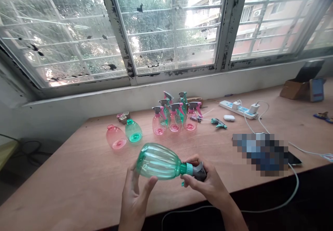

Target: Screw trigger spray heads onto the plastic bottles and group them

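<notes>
A clear green spray bottle (158, 161) lies sideways in the air above the table's front part, held between both hands. My left hand (136, 191) cups its base, with the thumb along the near side. Around the grey and teal spray head (198, 171) at the neck, my right hand (208, 180) has its fingers closed. Beyond them stand an uncapped pink bottle (116, 137) and an uncapped green bottle (133, 131). To their right is a group of several pink and green bottles with spray heads, among them a pink spray bottle (174, 121).
A loose teal spray head (219, 123) lies near a white earbud case (229, 118). Behind runs a power strip (238, 109) with plugs and cables. A blurred-out device (262, 153) is at right; a cardboard box (295, 89) stands farther back. Small blocks (123, 117) sit at left.
</notes>
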Demonstrator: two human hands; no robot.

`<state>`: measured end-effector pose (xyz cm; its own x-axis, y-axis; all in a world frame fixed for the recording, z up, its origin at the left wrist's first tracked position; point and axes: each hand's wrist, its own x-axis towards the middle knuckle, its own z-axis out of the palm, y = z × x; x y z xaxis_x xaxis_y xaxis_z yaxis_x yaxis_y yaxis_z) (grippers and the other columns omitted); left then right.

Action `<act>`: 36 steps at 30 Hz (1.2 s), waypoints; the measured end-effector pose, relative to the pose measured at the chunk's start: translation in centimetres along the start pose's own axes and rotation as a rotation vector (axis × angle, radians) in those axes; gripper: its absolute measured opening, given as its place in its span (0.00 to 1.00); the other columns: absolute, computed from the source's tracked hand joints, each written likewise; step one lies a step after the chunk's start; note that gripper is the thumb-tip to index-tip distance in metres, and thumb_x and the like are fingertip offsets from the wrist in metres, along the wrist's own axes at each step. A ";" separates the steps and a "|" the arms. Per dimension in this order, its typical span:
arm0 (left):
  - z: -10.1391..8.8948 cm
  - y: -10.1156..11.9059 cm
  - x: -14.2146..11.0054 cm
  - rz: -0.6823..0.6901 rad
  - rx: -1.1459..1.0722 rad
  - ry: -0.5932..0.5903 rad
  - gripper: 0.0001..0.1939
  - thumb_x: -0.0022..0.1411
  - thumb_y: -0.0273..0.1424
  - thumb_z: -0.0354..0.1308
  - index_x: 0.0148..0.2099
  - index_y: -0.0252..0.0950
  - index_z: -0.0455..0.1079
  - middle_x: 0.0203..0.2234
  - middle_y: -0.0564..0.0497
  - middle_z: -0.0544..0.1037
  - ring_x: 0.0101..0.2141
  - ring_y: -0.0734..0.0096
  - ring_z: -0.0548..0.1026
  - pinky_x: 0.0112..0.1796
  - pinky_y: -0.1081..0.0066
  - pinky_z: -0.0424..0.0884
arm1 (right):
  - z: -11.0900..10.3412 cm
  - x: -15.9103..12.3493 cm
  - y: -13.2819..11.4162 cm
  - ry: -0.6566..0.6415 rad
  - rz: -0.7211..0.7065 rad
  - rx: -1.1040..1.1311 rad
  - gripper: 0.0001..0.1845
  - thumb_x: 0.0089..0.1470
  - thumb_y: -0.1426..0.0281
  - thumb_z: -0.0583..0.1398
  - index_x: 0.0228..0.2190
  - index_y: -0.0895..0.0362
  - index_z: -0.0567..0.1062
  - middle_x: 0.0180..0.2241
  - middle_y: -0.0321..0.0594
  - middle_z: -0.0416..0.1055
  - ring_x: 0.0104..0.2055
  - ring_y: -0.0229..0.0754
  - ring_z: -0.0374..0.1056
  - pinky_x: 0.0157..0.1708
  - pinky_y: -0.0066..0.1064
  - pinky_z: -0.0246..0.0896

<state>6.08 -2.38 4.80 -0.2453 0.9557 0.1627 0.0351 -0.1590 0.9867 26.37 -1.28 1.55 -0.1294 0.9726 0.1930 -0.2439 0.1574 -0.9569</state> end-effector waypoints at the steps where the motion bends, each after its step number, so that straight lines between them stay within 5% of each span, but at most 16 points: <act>1: 0.0 0.1 -0.1 0.012 0.000 -0.009 0.32 0.54 0.43 0.68 0.60 0.45 0.66 0.57 0.47 0.73 0.62 0.50 0.65 0.63 0.55 0.58 | 0.0 0.0 0.1 0.004 0.003 0.022 0.14 0.52 0.66 0.70 0.38 0.55 0.74 0.28 0.33 0.75 0.27 0.38 0.73 0.29 0.29 0.70; 7: -0.6 0.0 -0.5 -0.011 0.005 -0.048 0.32 0.52 0.42 0.70 0.59 0.47 0.67 0.58 0.49 0.74 0.64 0.53 0.63 0.63 0.59 0.57 | 0.0 -0.2 0.0 -0.007 0.000 0.113 0.15 0.51 0.64 0.70 0.38 0.55 0.74 0.29 0.33 0.76 0.27 0.38 0.74 0.30 0.32 0.72; 13: 0.2 0.8 -0.5 -0.018 0.027 0.049 0.34 0.53 0.49 0.67 0.58 0.42 0.67 0.52 0.45 0.78 0.59 0.50 0.71 0.58 0.60 0.66 | 0.1 -0.2 -0.1 -0.004 -0.006 -0.001 0.13 0.51 0.67 0.70 0.38 0.55 0.74 0.28 0.33 0.75 0.28 0.37 0.73 0.26 0.26 0.67; 21: -0.2 0.5 -0.9 -0.019 -0.016 -0.044 0.32 0.53 0.42 0.69 0.60 0.47 0.66 0.60 0.49 0.72 0.65 0.52 0.62 0.63 0.59 0.59 | -0.2 -0.4 -0.5 0.014 -0.009 0.083 0.15 0.51 0.64 0.70 0.38 0.55 0.74 0.29 0.34 0.75 0.27 0.38 0.74 0.30 0.31 0.71; 28: 0.4 1.6 -1.0 0.000 -0.006 0.079 0.32 0.54 0.48 0.67 0.58 0.43 0.68 0.57 0.45 0.76 0.62 0.50 0.68 0.60 0.59 0.65 | -0.2 -0.3 -0.3 -0.015 -0.018 0.017 0.14 0.52 0.67 0.70 0.38 0.54 0.74 0.29 0.33 0.75 0.28 0.38 0.74 0.28 0.28 0.70; 36: 0.1 1.1 -1.2 -0.015 0.000 -0.027 0.33 0.55 0.44 0.67 0.62 0.47 0.66 0.62 0.49 0.71 0.66 0.52 0.61 0.63 0.61 0.61 | -0.4 -0.6 -0.8 0.007 -0.016 0.045 0.13 0.52 0.65 0.69 0.38 0.54 0.74 0.29 0.33 0.75 0.27 0.38 0.73 0.29 0.29 0.69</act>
<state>6.52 -3.71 5.66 -0.2197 0.9642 0.1484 0.0319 -0.1449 0.9889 27.02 -1.89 2.10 -0.1183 0.9713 0.2061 -0.2888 0.1650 -0.9431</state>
